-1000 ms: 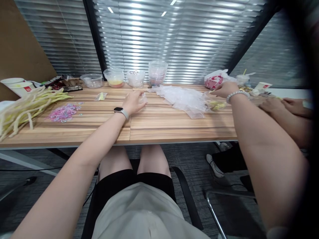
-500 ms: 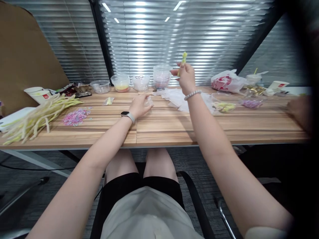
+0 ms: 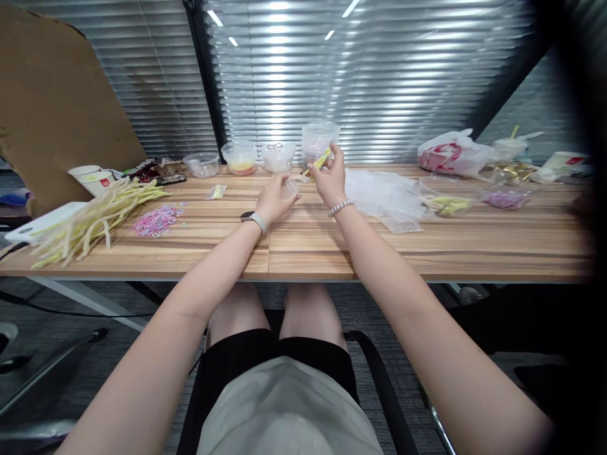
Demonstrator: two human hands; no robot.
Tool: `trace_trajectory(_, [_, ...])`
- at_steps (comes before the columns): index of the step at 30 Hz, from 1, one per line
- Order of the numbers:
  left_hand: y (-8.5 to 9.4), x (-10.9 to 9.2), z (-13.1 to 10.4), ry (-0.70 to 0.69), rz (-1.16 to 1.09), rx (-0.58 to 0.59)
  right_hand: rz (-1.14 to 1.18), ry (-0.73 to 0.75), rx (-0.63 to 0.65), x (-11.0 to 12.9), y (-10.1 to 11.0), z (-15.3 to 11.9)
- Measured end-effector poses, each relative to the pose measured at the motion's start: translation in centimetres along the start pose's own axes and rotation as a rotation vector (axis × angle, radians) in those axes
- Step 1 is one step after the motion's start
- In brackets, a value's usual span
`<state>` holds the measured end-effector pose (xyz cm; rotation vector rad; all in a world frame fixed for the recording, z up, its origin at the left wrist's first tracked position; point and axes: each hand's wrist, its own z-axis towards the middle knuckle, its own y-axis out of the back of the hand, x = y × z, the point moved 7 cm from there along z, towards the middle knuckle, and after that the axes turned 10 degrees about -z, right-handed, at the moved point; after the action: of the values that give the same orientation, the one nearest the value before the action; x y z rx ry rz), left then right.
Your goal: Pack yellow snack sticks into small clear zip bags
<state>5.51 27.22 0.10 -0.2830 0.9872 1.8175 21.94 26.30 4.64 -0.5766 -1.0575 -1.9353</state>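
Lowered since the earlier frame, your right hand (image 3: pixel 327 175) pinches the small yellow fuzzy piece (image 3: pixel 318 162) just beside your left hand (image 3: pixel 275 201), whose fingers clasp the small clear plastic bag (image 3: pixel 291 186).

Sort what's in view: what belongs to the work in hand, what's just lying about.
Seemingly in use:
- clear bag in left hand
- yellow piece in right hand
- clear bag pile
- tub of yellow pieces

Likely just lying about:
- paper cups
- red-printed plastic bag

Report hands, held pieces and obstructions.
Left hand: holding small clear bag. Right hand: gripping yellow piece, near bag. Between them: nothing visibly in the way.
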Motion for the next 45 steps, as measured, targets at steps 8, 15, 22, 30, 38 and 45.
trace_trajectory(8, [-0.2,0.1,0.1,-0.015,0.004,0.001,0.061,-0.022,-0.141,0.0,-1.7,-0.5])
trace_trajectory(15, [0.1,-0.1,0.1,-0.009,-0.023,-0.039,0.105,-0.122,-0.207,-1.9,-2.2,-0.2])
trace_trajectory(22, [0.8,0.0,-0.1,0.047,0.072,-0.122,0.147,0.036,-0.270,-3.4,-2.9,0.6])
trace_trajectory(30, [0.8,-1.0,-0.3,-0.006,0.191,-0.094,0.109,0.021,-0.184,-4.7,-4.8,1.3])
trace_trajectory(38, [1.1,-0.9,-0.1,-0.021,0.171,-0.102,0.110,0.051,-0.190,-3.8,-4.6,0.8])
trace_trajectory(45, [1.0,-0.6,0.1,-0.064,0.113,-0.093,0.226,0.003,-0.167,-3.8,-4.9,0.3])
